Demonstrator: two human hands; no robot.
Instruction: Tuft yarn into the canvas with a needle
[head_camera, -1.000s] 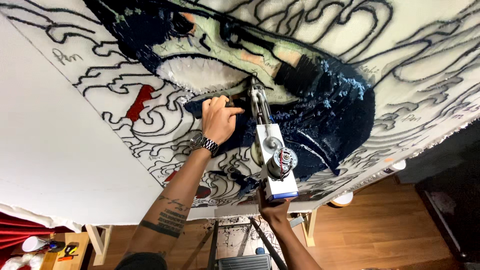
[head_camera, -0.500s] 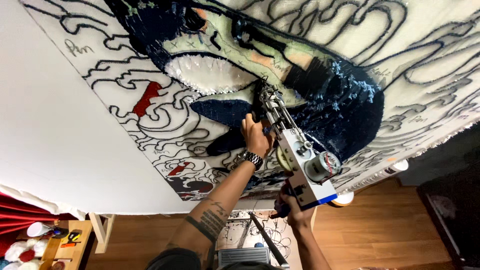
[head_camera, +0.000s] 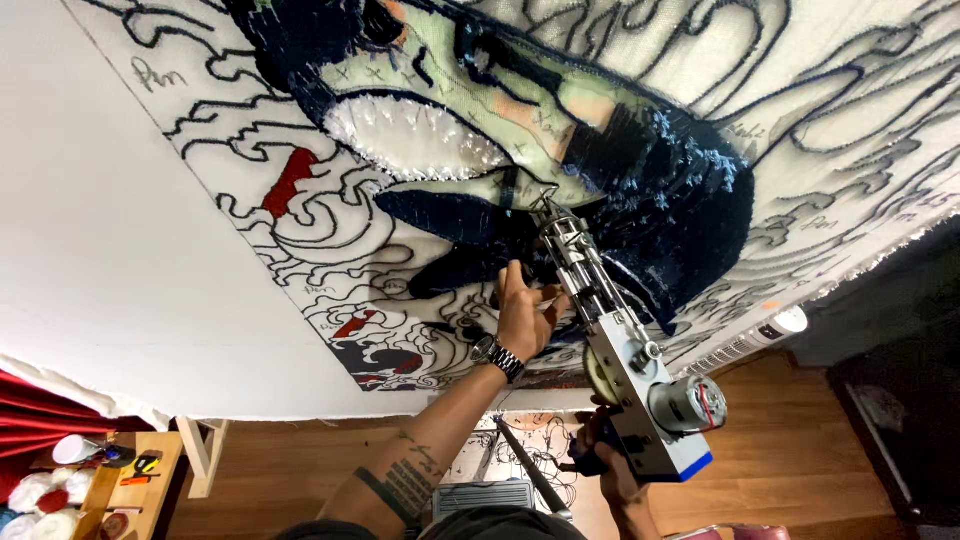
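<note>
Tufting was under way: the tufting gun (head_camera: 610, 340) was gripped by the right hand (head_camera: 612, 470) underneath, steadied by the left hand (head_camera: 522, 312), needle at the dark-blue pile (head_camera: 660, 200). Steady pressure seemed needed.

One head-worn view, tilted, looks close along the arms at the stretched canvas (head_camera: 300, 250), floor at six o'clock.

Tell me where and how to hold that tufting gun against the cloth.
Hold the tufting gun at two places. The right hand takes the handle under the heavy motor end, coming from below, since the weight sits there. The left hand steadies the slim front frame from the left side, behind the needle, which points up into the stretched cloth. Keep fingers off the needle tip.
</note>
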